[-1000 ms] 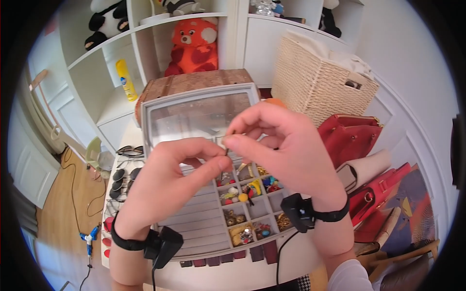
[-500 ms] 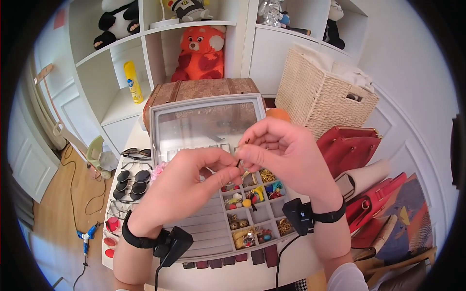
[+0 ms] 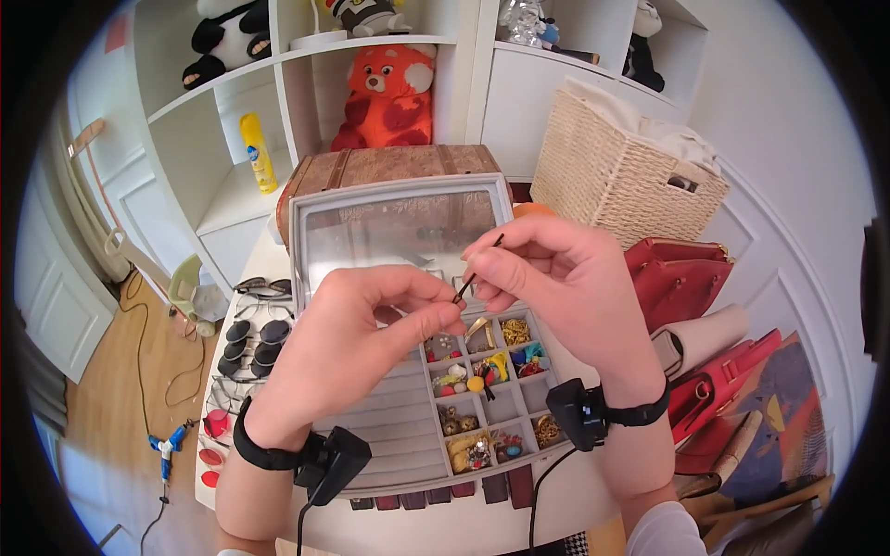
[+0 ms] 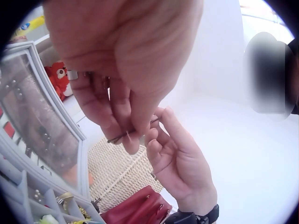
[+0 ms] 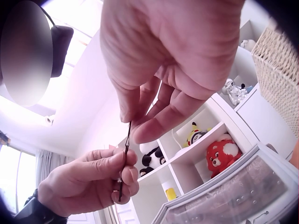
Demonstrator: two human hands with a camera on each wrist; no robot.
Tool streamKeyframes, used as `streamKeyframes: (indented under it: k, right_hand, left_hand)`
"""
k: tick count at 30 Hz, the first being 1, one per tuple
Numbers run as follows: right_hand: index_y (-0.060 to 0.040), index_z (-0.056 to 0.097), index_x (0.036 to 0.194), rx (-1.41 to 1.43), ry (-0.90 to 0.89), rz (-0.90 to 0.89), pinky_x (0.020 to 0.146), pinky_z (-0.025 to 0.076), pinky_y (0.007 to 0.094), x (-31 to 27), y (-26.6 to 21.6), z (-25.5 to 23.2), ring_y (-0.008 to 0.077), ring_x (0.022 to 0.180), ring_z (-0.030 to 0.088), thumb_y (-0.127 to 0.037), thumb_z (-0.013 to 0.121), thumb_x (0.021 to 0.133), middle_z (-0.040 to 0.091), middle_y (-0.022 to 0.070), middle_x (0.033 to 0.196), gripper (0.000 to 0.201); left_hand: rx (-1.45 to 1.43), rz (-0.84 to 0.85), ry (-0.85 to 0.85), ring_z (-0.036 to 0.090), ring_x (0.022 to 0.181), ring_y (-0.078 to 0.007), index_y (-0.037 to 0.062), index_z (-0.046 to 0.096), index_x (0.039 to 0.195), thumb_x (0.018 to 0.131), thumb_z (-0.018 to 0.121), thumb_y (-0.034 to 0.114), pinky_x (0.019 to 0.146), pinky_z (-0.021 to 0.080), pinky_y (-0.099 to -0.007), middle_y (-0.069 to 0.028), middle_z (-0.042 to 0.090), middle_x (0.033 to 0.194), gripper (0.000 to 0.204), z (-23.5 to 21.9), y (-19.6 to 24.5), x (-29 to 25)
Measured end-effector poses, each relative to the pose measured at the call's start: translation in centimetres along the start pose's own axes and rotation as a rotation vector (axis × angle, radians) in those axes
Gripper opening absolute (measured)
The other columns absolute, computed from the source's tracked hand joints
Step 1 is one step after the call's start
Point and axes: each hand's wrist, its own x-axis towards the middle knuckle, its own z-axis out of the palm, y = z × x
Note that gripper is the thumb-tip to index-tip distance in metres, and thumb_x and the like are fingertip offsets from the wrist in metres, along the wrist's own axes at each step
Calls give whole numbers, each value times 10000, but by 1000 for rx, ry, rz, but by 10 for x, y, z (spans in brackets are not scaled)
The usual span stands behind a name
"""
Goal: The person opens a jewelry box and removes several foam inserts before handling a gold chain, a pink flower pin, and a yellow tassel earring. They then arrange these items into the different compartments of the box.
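Observation:
A thin black strand (image 3: 471, 281) runs between both hands above the jewelry box (image 3: 394, 440). My left hand (image 3: 357, 338) pinches its lower end between thumb and fingertips. Thumb and forefinger of my right hand (image 3: 561, 278) pinch it higher up, and a short end pokes out past them. The right wrist view shows the strand (image 5: 126, 141) splitting into a narrow loop between the hands, with part of it lying along the left fingers. Below, the box's compartments hold gold chains (image 3: 515, 332), beads and colorful trinkets. Its glass lid (image 3: 399, 222) stands raised behind the hands.
Sunglasses (image 3: 269, 355) line the table's left side. A brown patterned chest (image 3: 399, 162) stands behind the lid. To the right are a woven basket (image 3: 616, 176) and red handbags (image 3: 681, 278). White shelves with a red plush toy (image 3: 387, 97) rise at the back.
The right hand has drawn a little up and away from the left, so more of the black strand shows between them. Both hands keep their pinch. The head view has shifted slightly.

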Motion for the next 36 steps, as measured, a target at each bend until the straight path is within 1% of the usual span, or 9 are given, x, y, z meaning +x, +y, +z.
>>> streamKeyframes:
  k: [14,16,18,20,22,27,33,35,36]
  right_hand:
    - [26,724,1117,-180,-81,27,771,585,242,-5,-6,7,77,839,697,-133,738,1032,747,51,982,181]
    - [5,723,1135,-270,-51,-164,735,571,259,-4,6,3,98,809,688,-158,682,1068,728,57,963,181]
    - [-4,726,1139,-256,4,-203,713,559,264,-1,5,-4,100,789,680,-176,653,1085,718,52,924,195]
    - [-12,728,1144,-239,57,-243,691,548,270,-4,-4,-10,102,768,672,-194,624,1103,707,47,885,214]
    - [-21,737,1153,-377,155,-11,651,511,264,-14,-26,-16,90,714,640,-219,597,1116,672,35,781,245]
    - [-19,757,1129,-578,208,-68,614,480,283,-21,-30,-30,107,628,604,-216,611,1098,627,51,686,247]
    - [-40,760,1061,-751,99,74,629,514,364,-32,-39,-38,218,626,671,-226,656,1032,679,93,699,215]
    - [-60,756,1006,-962,-114,34,638,528,407,-35,-38,-46,272,670,702,-231,627,1023,715,89,736,215]
    - [-60,756,1006,-960,-93,41,638,528,407,-36,-35,-48,272,670,702,-231,627,1023,715,89,736,215]
  left_hand:
    - [4,20,-3,701,892,-93,-42,773,1109,1070,701,195,829,559,-272,-65,803,939,251,6,0,-2]
    - [48,50,16,694,866,-93,-34,775,1112,1063,707,196,802,555,-274,-57,801,931,245,9,-7,-2]
    - [96,80,38,687,841,-92,-26,776,1116,1057,713,198,775,551,-276,-48,798,924,239,10,-6,-3]
    - [375,38,44,691,775,-136,25,788,1096,1013,743,179,723,543,-301,-50,776,873,181,10,1,-6]
    - [481,101,-14,697,765,-171,46,790,1076,987,753,167,711,544,-319,-64,762,860,155,7,-12,-5]
    - [605,205,-139,710,773,-250,69,789,1014,937,766,143,705,552,-360,-103,744,855,109,11,-29,-4]
    - [706,145,-212,721,775,-260,67,791,1002,936,763,144,712,558,-365,-111,753,857,105,9,-16,-9]
    - [722,29,-198,735,798,-251,60,788,1011,935,761,134,724,568,-362,-107,763,876,110,8,-6,-9]
    - [729,41,-215,735,798,-251,60,788,1011,935,761,134,724,568,-362,-107,763,876,110,9,-3,-8]
